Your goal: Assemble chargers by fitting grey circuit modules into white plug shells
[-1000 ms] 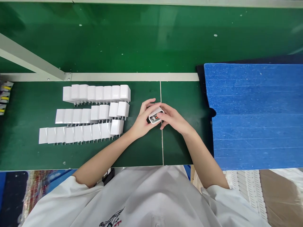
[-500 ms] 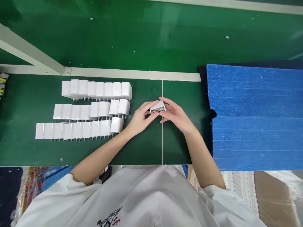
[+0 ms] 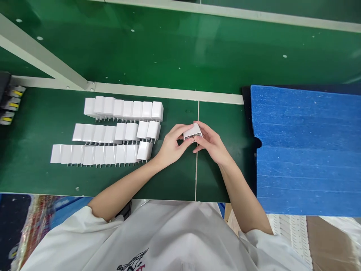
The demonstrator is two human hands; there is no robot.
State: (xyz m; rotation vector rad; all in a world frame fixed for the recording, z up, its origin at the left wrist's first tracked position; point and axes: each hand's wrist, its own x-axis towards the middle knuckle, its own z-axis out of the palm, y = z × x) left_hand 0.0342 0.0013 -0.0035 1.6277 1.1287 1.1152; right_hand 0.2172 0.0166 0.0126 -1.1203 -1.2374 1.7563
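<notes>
Between my two hands is a white plug charger housing (image 3: 193,130), its open end facing me with parts showing inside. My left hand (image 3: 175,143) is closed on its left side, thumb at the lower edge. Fingers of my right hand (image 3: 210,142) grip the other side, and that thumb presses near the open end. To the left, white chargers with metal prongs lie in three rows: a back row (image 3: 128,109), a middle row (image 3: 109,133) and a front row (image 3: 94,154). The inner parts are too small to make out well.
A stack of blue foam sheets (image 3: 307,150) covers the right of the green table (image 3: 175,182). Behind runs a pale metal rail (image 3: 169,93) with a slanting post (image 3: 42,51). Dark trays with yellow-marked items (image 3: 12,104) sit at the far left.
The camera view has shifted, so the table appears a little further right. Both thumbs have moved in closer over the charger's open end, and its inside shows less.
</notes>
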